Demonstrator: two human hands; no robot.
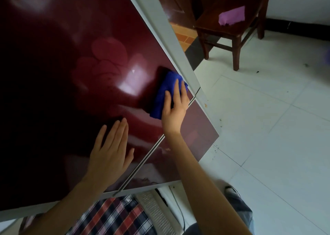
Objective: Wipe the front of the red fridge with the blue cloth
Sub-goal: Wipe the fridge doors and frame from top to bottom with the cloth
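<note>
The glossy dark red fridge front [75, 59] fills the left and middle of the view, with a faint flower pattern and a bright reflection. My right hand [174, 108] presses a folded blue cloth [165, 93] flat against the door, close to its grey right edge and just above the seam between the two doors. My left hand [111, 152] lies flat and open on the upper door, lower left of the cloth, fingers together, holding nothing.
A grey side panel [169, 33] borders the fridge on the right. A dark wooden chair [230, 25] with a purple cloth [232, 17] on its seat stands on the white tiled floor [267, 127] behind. My plaid shirt [114, 217] shows below.
</note>
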